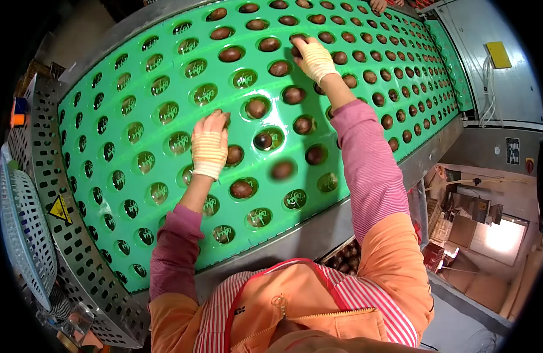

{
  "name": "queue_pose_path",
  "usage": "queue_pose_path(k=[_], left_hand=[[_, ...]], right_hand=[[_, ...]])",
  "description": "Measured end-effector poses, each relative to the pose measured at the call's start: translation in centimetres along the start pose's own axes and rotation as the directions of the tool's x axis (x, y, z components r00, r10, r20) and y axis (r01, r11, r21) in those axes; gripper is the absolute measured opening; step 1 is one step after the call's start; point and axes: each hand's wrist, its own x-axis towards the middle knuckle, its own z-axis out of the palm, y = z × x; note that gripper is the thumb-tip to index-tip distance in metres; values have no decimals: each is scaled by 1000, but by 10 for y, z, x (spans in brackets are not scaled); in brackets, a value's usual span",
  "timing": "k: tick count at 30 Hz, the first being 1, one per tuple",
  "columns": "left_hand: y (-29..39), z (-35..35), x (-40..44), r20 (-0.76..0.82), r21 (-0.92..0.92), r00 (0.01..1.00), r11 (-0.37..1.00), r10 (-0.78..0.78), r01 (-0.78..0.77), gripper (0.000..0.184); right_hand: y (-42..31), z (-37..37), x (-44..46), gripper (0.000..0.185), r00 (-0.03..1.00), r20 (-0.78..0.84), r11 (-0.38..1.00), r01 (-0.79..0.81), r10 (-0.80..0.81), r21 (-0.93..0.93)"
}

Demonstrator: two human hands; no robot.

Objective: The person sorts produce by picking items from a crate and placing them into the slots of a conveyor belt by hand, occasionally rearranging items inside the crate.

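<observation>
Already, brown rounds (371, 77) sit right of the right hand (315, 60), curled over one; left of the curled left hand (209, 144), cups (130, 208) lie unfilled; both grips unclear.

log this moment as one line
left hand: at brown item; right hand: over another item; green sheet: filled and empty cups; blurred item: between cups

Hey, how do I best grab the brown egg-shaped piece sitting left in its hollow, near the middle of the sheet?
Likely pinch the brown egg-shaped piece across its rounded sides from above, reaching into the bare right part of the hollow: it sits left, its top uncovered.
</observation>
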Motion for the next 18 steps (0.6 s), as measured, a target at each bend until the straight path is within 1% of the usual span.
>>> queue_pose_path(k=[1,2,3,4,5,6,7,8,9,10,11,12,13,14,15,16,17,18], left_hand=[[0,1,1,-22,-11,1000,1000,-7,7,38],[-2,1,2,-43,-16,999,1000,-9,9,38],[-1,0,2,-65,-20,998,1000,-12,10,38],[4,-2,2,-82,-1,996,999,-41,41,38],[5,-2,1,-68,-1,996,998,-58,58,37],[5,-2,1,-46,1,997,998,-63,63,37],[4,-3,3,-22,3,998,998,-58,58,37],[3,-2,3,-15,5,999,999,-40,40,36],[-2,1,2,-74,51,996,998,46,-42,36],[-3,4,8,-20,98,996,992,85,-83,33],[-5,7,13,33,142,992,981,125,-128,30],[-8,4,19,13,72,988,986,152,-152,28],[-8,8,26,20,-27,982,982,186,-185,26],[-8,18,27,-42,85,976,974,215,-211,22],[-12,22,28,30,4,979,979,201,-201,24],[-32,30,29,-12,58,962,961,273,-272,28],[-37,33,33,58,31,971,972,233,-235,32],[-59,39,43,145,-100,981,988,128,-114,34]], right_hand=[[-14,-1,2,40,992,-111,996,64,-56,69],[-48,-17,-4,38,1000,0,998,1,-1,66],[-71,-13,-10,38,997,-43,996,71,-69,46],[-92,-7,-15,38,992,62,994,109,-109,2],[-111,-5,-18,37,968,216,992,130,-128,5],[-124,12,-21,37,986,152,997,63,-68,43],[-128,20,-18,41,990,136,996,31,-42,78],[-129,23,-21,41,999,50,995,1,-6,100],[-131,24,-27,42,999,-36,992,-27,32,124],[-133,7,-44,41,994,-93,982,-32,51,187],[-140,-15,-62,40,986,-152,968,-33,72,247],[-148,-24,-78,38,975,-224,959,61,2,276],[-148,-31,-106,36,958,-283,951,119,-34,286],[-152,-47,-143,34,977,-205,930,123,-53,346],[-157,-61,-184,33,989,-131,904,120,-71,411],[-163,-61,-229,32,978,-206,887,98,-3,451],[-166,-53,-274,30,957,-281,870,83,66,485],[-164,-51,-316,29,956,-274,846,59,106,531]])
